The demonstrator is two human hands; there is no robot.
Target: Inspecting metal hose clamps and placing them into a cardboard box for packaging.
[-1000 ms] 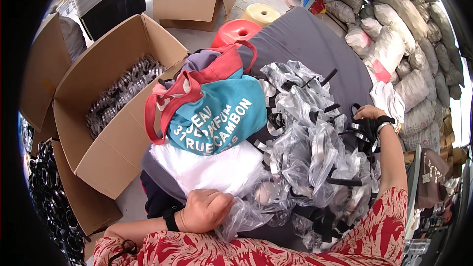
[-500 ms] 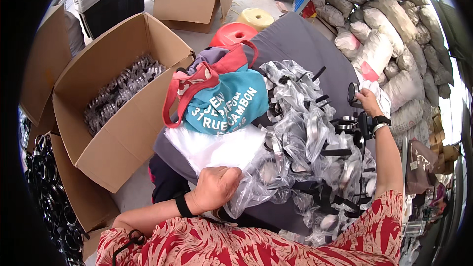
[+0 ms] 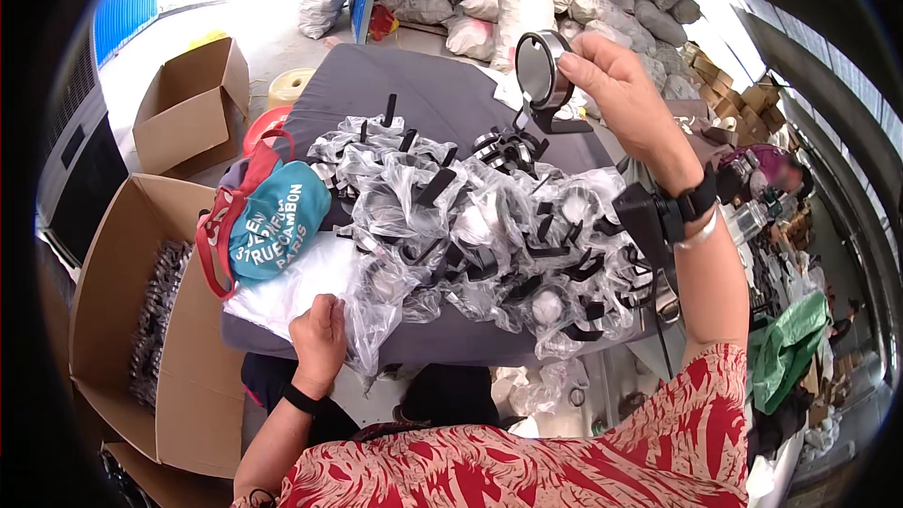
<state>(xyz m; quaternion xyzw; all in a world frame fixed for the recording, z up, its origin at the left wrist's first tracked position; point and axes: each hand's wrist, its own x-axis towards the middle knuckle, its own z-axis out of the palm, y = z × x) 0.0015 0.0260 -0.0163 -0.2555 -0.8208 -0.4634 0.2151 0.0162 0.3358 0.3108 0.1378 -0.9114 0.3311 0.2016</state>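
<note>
My right hand (image 3: 621, 94) is raised above the far right of the grey cloth-covered table (image 3: 442, 80). Between its thumb and fingers is a round mirror-like piece (image 3: 538, 71) with a black rim and a black bracket foot. My left hand (image 3: 320, 339) is closed at the table's front edge, pinching a clear plastic bag (image 3: 372, 306) beside a stack of white plastic sheets (image 3: 296, 287). Many bagged pieces with black brackets (image 3: 470, 226) lie heaped across the table. Several unbagged round pieces (image 3: 508, 146) sit at the heap's far side.
A teal bag with red straps (image 3: 282, 216) lies at the table's left. Beyond it stand an open carton (image 3: 188, 386) holding bagged pieces, another carton (image 3: 193, 103) and a yellow roll (image 3: 289, 87). Stuffed sacks (image 3: 527, 9) are piled at the back. A person (image 3: 767, 165) is at the far right.
My right hand has lifted the round piece up off the table's far right side. My left hand stays closed on the plastic bag. The view has swung to the right.
</note>
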